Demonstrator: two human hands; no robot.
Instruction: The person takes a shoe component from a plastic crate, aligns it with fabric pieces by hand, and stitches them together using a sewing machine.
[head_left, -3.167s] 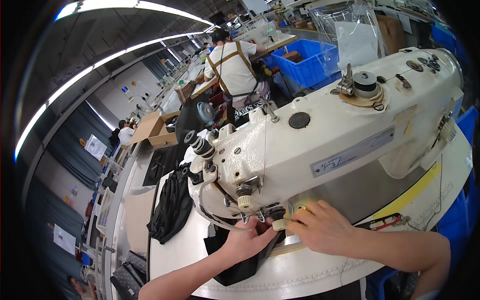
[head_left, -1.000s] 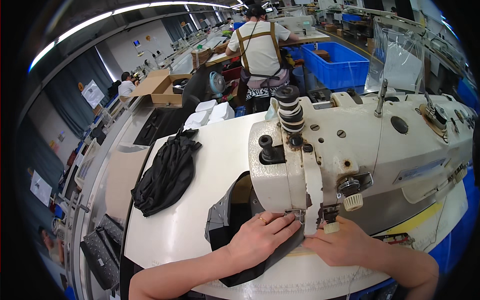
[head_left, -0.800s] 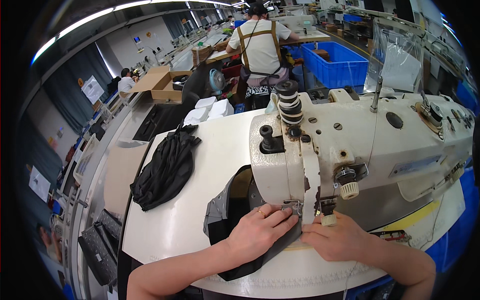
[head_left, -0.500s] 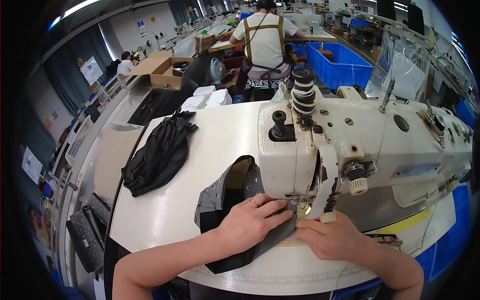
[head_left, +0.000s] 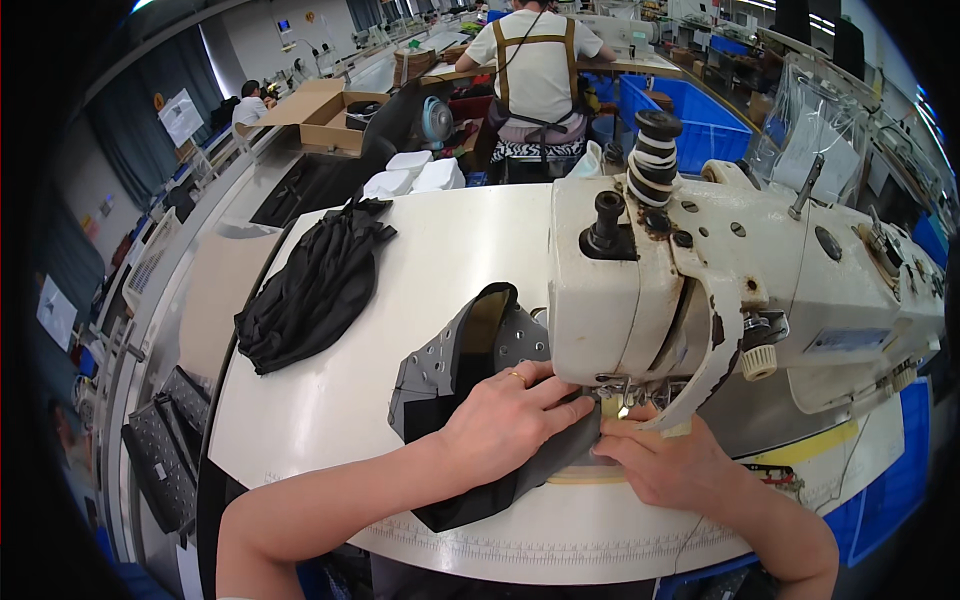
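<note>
A black and grey fabric piece (head_left: 540,478), with a band of metal eyelets on its raised part, lies under the head of a white sewing machine (head_left: 615,300). My left hand (head_left: 508,418), a ring on one finger, grips the fabric just left of the presser foot (head_left: 622,390); its thumb is hidden. On the other side, my right hand (head_left: 665,460) pinches the fabric edge close to the needle area. The machine's curved, chipped guard partly covers those right fingertips. A bunched black cloth (head_left: 318,285) rests on the table's left part.
The white machine table (head_left: 450,245) carries a ruler strip along its front edge. Another eyelet fabric piece (head_left: 165,455) hangs at the left. Beyond are white boxes (head_left: 412,175), a cardboard box (head_left: 330,115), a blue crate (head_left: 700,120) and a seated person (head_left: 535,70).
The machine appears farther right and slightly higher as the view shifts. Both hands remain on the fabric beside the presser foot; the fabric's raised part stands slightly closer to the machine head.
</note>
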